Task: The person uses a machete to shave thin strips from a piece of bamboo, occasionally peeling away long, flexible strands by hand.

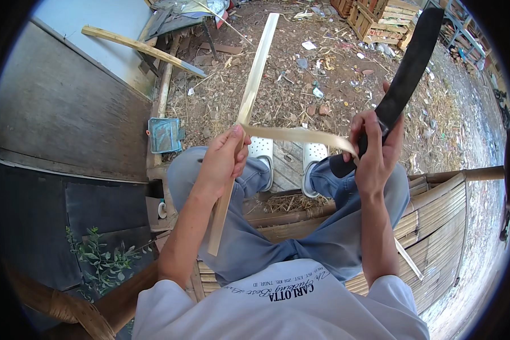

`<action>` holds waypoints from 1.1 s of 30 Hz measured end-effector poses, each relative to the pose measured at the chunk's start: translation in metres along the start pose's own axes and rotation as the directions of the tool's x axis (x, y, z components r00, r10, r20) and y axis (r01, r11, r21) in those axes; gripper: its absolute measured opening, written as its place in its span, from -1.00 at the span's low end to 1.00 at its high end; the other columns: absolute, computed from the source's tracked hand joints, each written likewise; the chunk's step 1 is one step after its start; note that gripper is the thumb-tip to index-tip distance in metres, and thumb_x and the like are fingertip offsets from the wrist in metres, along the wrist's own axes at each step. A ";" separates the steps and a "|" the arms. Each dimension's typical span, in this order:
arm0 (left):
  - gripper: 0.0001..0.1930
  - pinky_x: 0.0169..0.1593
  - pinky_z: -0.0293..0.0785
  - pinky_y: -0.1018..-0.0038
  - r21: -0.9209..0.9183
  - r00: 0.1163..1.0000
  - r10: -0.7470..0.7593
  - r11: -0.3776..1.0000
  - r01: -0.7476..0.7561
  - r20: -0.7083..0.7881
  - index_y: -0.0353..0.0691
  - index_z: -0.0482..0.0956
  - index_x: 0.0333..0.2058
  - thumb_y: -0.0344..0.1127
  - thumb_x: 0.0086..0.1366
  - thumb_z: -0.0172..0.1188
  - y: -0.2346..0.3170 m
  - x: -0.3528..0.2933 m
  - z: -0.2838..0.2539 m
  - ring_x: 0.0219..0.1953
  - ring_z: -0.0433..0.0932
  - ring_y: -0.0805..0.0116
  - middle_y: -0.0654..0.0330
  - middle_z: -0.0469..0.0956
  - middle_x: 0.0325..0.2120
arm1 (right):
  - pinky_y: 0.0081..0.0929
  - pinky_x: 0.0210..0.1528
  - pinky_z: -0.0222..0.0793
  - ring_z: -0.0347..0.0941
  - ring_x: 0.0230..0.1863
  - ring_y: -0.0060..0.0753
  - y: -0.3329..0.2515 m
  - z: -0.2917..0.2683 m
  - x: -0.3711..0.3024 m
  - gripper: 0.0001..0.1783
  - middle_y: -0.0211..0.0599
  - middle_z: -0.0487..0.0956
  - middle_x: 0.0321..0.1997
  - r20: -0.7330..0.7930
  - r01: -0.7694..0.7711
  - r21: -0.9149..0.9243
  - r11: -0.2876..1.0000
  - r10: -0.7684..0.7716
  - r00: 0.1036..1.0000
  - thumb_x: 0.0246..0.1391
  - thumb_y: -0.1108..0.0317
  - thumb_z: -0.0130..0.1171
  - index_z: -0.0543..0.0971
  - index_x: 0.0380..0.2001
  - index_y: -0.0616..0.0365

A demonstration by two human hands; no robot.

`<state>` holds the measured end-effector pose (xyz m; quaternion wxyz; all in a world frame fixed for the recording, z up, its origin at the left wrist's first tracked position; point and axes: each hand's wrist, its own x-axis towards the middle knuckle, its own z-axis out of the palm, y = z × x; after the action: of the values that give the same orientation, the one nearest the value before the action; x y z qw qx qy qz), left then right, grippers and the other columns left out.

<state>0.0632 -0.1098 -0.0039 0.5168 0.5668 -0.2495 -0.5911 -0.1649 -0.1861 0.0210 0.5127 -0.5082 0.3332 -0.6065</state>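
Note:
My left hand (221, 161) is closed around the middle of a long pale bamboo slat (259, 68), which slants from beside my left thigh up past my feet. A thin, curved bamboo strip (300, 135) runs from the slat just above that hand across to my right. My right hand (375, 156) grips a machete (412, 65) with a long dark blade pointing up and away. The strip's far end meets the fingers of this hand; whether they pinch it or only touch it, I cannot tell.
I sit on a bamboo-slat bench (430, 221), feet in white clogs (260, 148). A blue plastic basket (165, 136) stands at the left, near a dark board wall (68, 96). Wooden crates (382, 22) sit at the far right. Litter and shavings cover the dirt ground (300, 62).

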 end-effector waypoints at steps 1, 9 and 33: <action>-0.75 -0.73 0.03 0.70 -0.005 1.000 0.008 1.000 -0.008 -0.001 -0.21 0.38 -0.34 -0.17 0.44 -0.11 -0.002 0.002 0.002 -0.79 0.12 0.67 0.41 0.20 -0.71 | -0.70 -0.67 0.18 0.25 -0.64 -0.70 0.004 0.000 -0.002 -0.51 -0.38 0.40 -0.48 0.078 0.160 0.012 0.987 -0.160 0.984 0.27 0.38 -0.11 0.15 0.23 0.18; -0.86 -0.72 0.13 0.74 -0.572 0.931 -0.353 0.747 0.339 0.090 -0.25 0.30 -0.23 -0.32 0.44 -0.16 -0.025 0.024 -0.024 -0.67 0.18 0.69 0.39 0.25 -0.58 | -0.65 -0.59 0.16 0.20 -0.58 -0.72 -0.009 -0.018 0.028 -0.70 -0.54 0.30 -0.57 -0.125 -0.093 -0.222 0.970 0.067 0.990 0.22 0.30 -0.01 0.41 -0.04 0.21; -0.72 -0.66 0.08 0.69 0.246 0.973 -0.154 0.963 0.110 0.170 -0.23 0.37 -0.23 -0.15 0.48 -0.22 -0.001 -0.035 0.026 -0.70 0.13 0.71 0.41 0.25 -0.61 | -0.11 -0.39 0.35 0.45 -0.49 0.07 0.027 -0.008 0.031 -0.80 -0.10 0.48 -0.62 0.733 0.632 -0.664 0.399 0.183 0.655 -0.15 0.28 0.18 0.51 -0.53 0.20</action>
<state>0.0323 -0.0860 0.0157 0.3796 0.5810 -0.3268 -0.6415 -0.1635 -0.2237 0.0022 0.1497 -0.9319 0.2915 -0.1556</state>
